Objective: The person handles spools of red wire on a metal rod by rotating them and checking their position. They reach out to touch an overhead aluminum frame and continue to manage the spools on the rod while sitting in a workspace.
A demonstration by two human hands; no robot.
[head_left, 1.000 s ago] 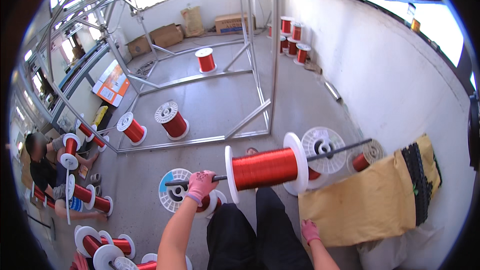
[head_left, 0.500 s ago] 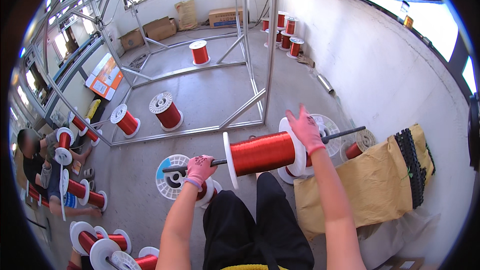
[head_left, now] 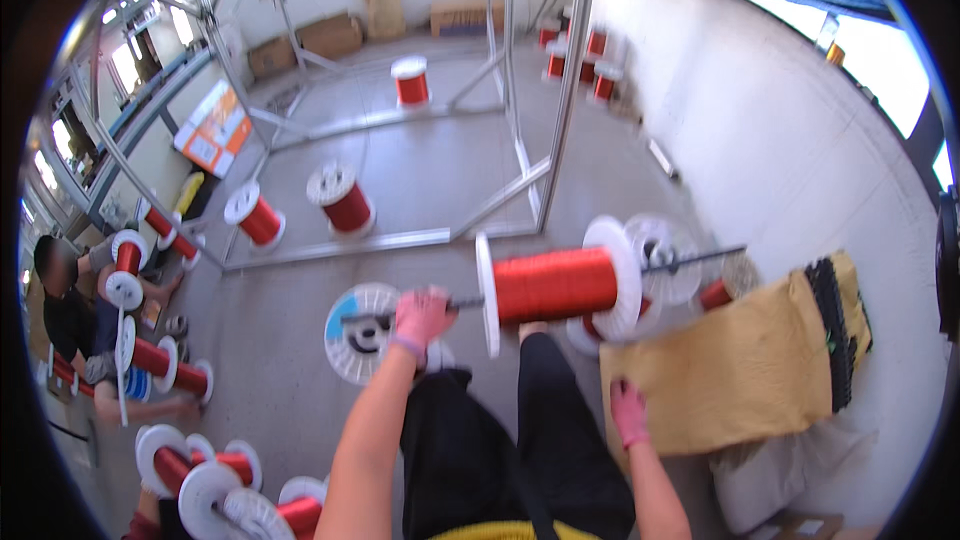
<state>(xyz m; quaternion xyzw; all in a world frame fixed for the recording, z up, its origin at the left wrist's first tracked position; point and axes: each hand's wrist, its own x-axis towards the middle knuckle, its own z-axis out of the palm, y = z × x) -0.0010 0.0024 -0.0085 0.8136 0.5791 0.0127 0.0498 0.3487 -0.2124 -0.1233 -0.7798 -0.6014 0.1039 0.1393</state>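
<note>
My left hand (head_left: 422, 318), in a pink glove, is wrapped around a dark rod (head_left: 693, 260) just left of a spool of red wire (head_left: 555, 286). That rod runs through the core of the spool, which lies sideways between its two white flanges. My right hand (head_left: 629, 414), also gloved in pink, is off the rod. It is in front of a tan woven sack (head_left: 720, 375), fingers stretched out and holding nothing I can see. Below the rod's left end is another spool, its white flange (head_left: 350, 365) facing up. A white-flanged spool (head_left: 668, 250) shows behind the right end.
A metal frame (head_left: 400, 240) spans the floor ahead, with several upright red-wire spools (head_left: 340, 202) in and near it. More spools (head_left: 606, 82) are grouped by the right wall. On the left a person (head_left: 75, 310) sits among spools. Further spools (head_left: 210, 500) are at lower left.
My right hand has let go of the rod's right side and dropped back toward the sack. The spool has shifted slightly right and up in view; my left hand keeps its grip.
</note>
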